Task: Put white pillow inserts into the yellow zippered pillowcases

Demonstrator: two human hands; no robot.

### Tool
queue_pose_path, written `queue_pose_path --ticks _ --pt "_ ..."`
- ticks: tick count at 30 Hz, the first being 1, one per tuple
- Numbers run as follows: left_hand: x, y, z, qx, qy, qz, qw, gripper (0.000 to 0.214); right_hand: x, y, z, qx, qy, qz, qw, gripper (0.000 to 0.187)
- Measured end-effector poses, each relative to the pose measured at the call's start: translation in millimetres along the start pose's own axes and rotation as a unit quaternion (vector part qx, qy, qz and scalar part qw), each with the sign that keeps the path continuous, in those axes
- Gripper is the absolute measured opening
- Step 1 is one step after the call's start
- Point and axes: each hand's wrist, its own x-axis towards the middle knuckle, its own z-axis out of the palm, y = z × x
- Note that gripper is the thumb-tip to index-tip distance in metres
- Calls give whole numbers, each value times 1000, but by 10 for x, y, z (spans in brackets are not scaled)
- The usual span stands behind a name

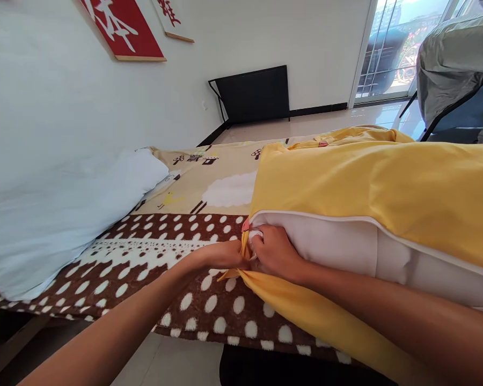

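Observation:
A yellow duvet cover (378,182) lies on the bed with a white quilt (346,246) showing in its open side. My left hand (225,256) pinches the cover's corner at the opening's end. My right hand (276,251) is closed on the white quilt's corner, right beside the left hand and touching it. Both hands meet at the cover's near left corner, over the brown dotted blanket (153,257).
A white pillow (64,214) lies at the left against the wall. A black radiator panel (253,94) stands at the far wall. A grey covered object on a black frame (454,69) stands at the right by the glass door. The bed's near edge drops to the floor (173,364).

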Motion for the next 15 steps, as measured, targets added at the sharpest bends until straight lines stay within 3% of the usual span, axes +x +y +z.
queue_pose_path --ticks 3,7,10,12,15 --pt "-53 38 47 13 -2 -25 1000 10 -25 28 -8 33 5 -22 999 18" --pt "-110 117 18 87 94 -64 990 8 -46 71 -72 81 -33 -64 994 15" --pt "-141 143 -85 120 143 -64 980 3 -35 74 -163 102 -45 -58 992 13" --pt "-156 112 -99 76 159 -45 983 3 -28 65 -208 100 -44 -35 993 10" --pt "-181 25 31 -82 209 8 974 7 -34 45 -218 82 -49 5 995 11"
